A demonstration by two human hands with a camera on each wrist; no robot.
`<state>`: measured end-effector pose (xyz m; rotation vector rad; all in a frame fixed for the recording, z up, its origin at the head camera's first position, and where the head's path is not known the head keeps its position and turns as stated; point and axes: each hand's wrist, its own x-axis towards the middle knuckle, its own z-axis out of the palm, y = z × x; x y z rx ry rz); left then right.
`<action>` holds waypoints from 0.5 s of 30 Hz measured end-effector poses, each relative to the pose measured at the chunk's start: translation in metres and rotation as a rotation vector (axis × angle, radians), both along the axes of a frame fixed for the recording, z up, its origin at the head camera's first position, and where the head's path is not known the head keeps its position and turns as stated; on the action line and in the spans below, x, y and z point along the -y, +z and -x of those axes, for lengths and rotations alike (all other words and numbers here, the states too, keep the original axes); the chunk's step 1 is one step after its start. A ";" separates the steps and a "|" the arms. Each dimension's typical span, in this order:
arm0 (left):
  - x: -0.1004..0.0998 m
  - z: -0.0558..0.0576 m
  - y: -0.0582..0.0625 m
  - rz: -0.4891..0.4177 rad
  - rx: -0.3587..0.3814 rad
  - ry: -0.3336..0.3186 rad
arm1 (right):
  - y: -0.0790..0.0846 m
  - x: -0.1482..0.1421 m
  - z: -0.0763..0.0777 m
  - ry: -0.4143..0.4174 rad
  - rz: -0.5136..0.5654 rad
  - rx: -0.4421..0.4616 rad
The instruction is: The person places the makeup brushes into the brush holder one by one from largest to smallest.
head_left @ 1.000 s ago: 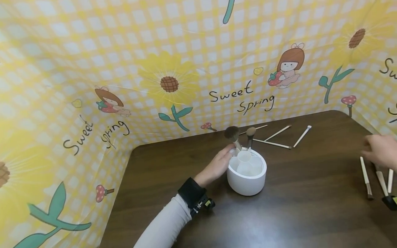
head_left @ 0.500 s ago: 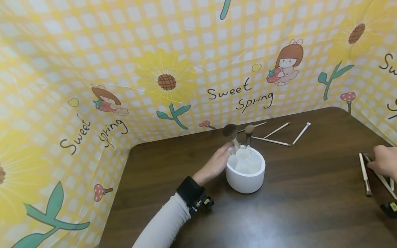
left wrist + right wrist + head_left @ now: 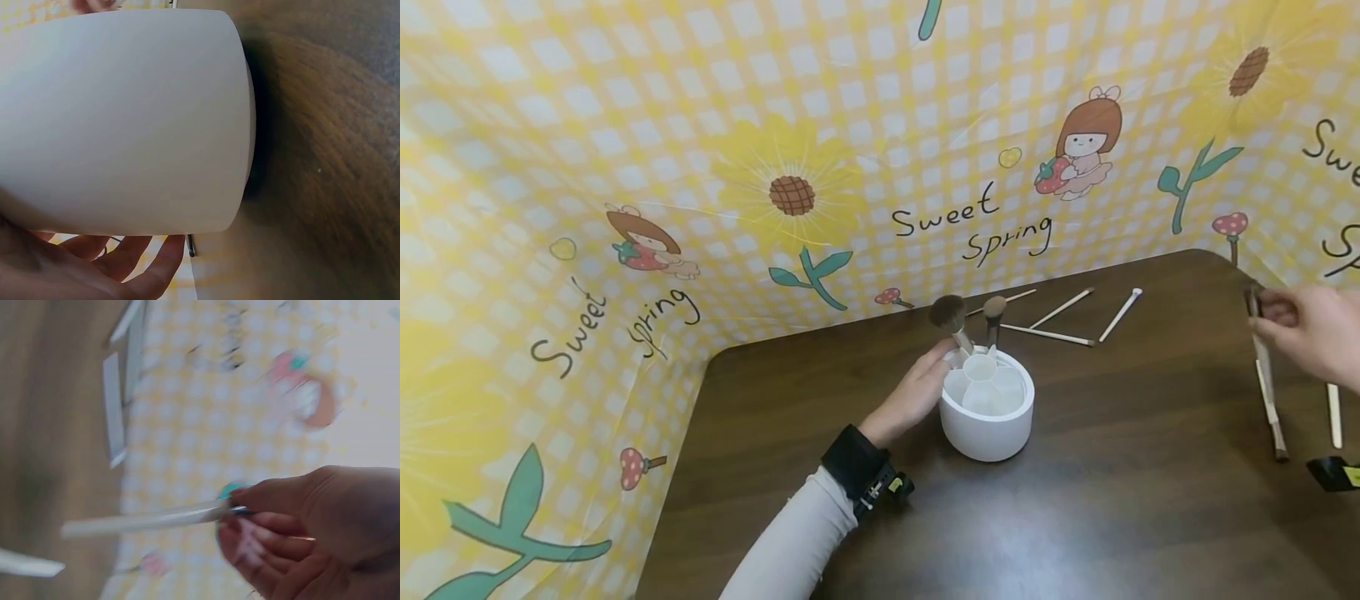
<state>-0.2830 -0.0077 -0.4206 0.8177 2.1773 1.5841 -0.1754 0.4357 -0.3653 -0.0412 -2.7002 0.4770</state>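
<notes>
My left hand (image 3: 912, 398) rests against the left side of a round white brush holder (image 3: 987, 432). In the left wrist view, the fingertips touch the holder's wall, and the thumb is out of sight. A large fluffy makeup brush (image 3: 948, 312) and a smaller dark-handled makeup brush (image 3: 994, 310) stand in the holder's back compartment. At the far right my right hand (image 3: 1311, 332) pinches a makeup brush (image 3: 150, 519) near its head, its pale handle pointing away from the fingers. Below that hand, another makeup brush (image 3: 1279, 440) lies on the table, partly overlapped in view by the held one.
Several thin makeup brushes (image 3: 1060, 337) lie behind the holder, near the table's back edge. One pale-handled brush (image 3: 1333, 417) lies at the right. A yellow checked cloth (image 3: 820, 100) hangs close behind the brown table (image 3: 1120, 500).
My right hand has picked up one makeup brush from the group at the right and raised it off the table. The left hand stays against the holder. The head view has shifted slightly.
</notes>
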 end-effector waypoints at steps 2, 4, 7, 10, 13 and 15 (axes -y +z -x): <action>0.000 0.000 0.002 0.007 0.002 -0.006 | 0.014 0.018 0.000 0.029 0.073 -0.090; 0.001 -0.001 0.003 0.015 0.008 -0.012 | 0.029 0.037 -0.001 0.031 0.126 -0.158; 0.003 -0.002 0.005 0.026 0.016 -0.013 | 0.045 0.069 -0.001 0.069 0.274 -0.226; 0.004 -0.003 0.007 0.036 0.026 -0.014 | 0.053 0.099 0.003 0.130 0.409 -0.275; 0.004 -0.004 0.008 0.046 0.030 -0.021 | 0.054 0.122 0.008 0.211 0.517 -0.297; 0.005 -0.004 0.009 0.055 0.031 -0.025 | 0.053 0.136 0.011 0.260 0.564 -0.295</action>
